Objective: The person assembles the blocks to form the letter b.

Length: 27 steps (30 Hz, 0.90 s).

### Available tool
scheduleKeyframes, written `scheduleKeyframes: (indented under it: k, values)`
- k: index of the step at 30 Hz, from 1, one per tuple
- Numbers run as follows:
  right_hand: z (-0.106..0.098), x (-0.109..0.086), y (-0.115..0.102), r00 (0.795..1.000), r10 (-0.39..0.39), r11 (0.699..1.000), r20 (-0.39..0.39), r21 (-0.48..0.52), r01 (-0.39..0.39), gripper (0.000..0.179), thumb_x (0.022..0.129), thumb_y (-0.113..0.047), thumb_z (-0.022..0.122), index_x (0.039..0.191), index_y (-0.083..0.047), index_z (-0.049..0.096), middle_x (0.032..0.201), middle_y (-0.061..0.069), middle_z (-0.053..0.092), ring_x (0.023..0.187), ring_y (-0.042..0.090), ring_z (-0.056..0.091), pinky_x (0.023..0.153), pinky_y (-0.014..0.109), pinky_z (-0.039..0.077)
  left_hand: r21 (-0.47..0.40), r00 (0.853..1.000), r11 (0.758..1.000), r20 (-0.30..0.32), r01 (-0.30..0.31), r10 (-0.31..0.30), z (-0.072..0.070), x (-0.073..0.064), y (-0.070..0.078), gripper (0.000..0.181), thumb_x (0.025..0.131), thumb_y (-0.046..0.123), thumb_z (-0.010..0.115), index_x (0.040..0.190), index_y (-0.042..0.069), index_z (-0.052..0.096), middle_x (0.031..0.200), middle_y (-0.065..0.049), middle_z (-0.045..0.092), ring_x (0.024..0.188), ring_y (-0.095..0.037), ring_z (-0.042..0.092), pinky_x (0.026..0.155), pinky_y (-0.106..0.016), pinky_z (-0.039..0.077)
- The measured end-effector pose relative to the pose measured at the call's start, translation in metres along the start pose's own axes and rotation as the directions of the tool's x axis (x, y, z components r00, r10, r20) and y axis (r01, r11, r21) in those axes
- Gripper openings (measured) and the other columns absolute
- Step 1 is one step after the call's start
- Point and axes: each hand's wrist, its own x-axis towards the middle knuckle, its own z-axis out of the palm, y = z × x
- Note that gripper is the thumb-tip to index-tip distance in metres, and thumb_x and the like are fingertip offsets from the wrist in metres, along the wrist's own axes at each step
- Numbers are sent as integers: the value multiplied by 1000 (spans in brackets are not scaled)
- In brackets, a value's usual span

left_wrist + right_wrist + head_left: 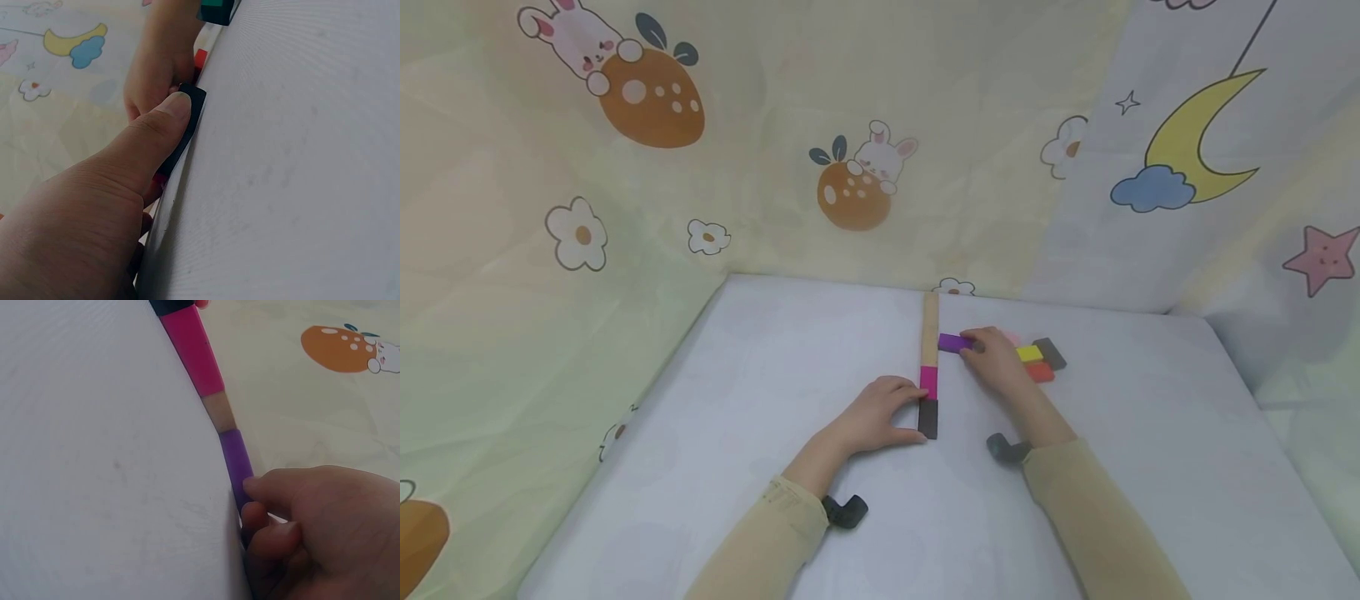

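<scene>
A straight row of blocks lies on the white table: tan (930, 327) at the far end, magenta (928, 382) in the middle, black (928, 419) nearest. My left hand (872, 415) holds the black block, thumb at its near end and index finger by the magenta one. With thumb and fingers my right hand (1000, 360) pinches a purple block (953, 342). That block lies crosswise, its left end against or very close to the tan part. A dark patch shows at the right fingertips; I cannot tell what it is.
Right of the right hand lie yellow (1029, 354), red-orange (1040, 372), dark grey (1050, 353) and partly hidden pink (1013, 338) blocks, close together. A patterned cloth (760, 183) hangs behind the table (700, 467). Dark wrist devices (847, 512) sit on both wrists.
</scene>
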Motion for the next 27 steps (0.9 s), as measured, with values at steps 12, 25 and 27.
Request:
scheduleKeyframes:
  k: [12,25,27]
  values:
    - [-2,0,0,1000,-20,1000,7,-9,20,42,97,-26,61,138,-16,56,139,12,53,131,34,49,106,53,46,-2,1000,1000,0,7,-7,1,0,1,74,81,64,69,145,33,48,141,6,51,137,-15,41,117,-38,37]
    - [-1,0,1,999,-39,999,2,-11,39,42,97,-26,61,137,-15,56,139,14,52,133,35,48,108,54,44,-1,1000,1000,1,7,-7,0,-1,0,75,81,66,68,145,34,47,142,6,50,137,-15,41,117,-38,37]
    - [-1,1,2,999,-41,999,2,-11,41,42,97,-25,61,137,-15,56,139,14,53,133,36,48,109,54,43,-1,1000,1000,2,7,-7,1,-1,0,75,81,66,68,145,34,47,142,6,50,137,-15,41,117,-37,37]
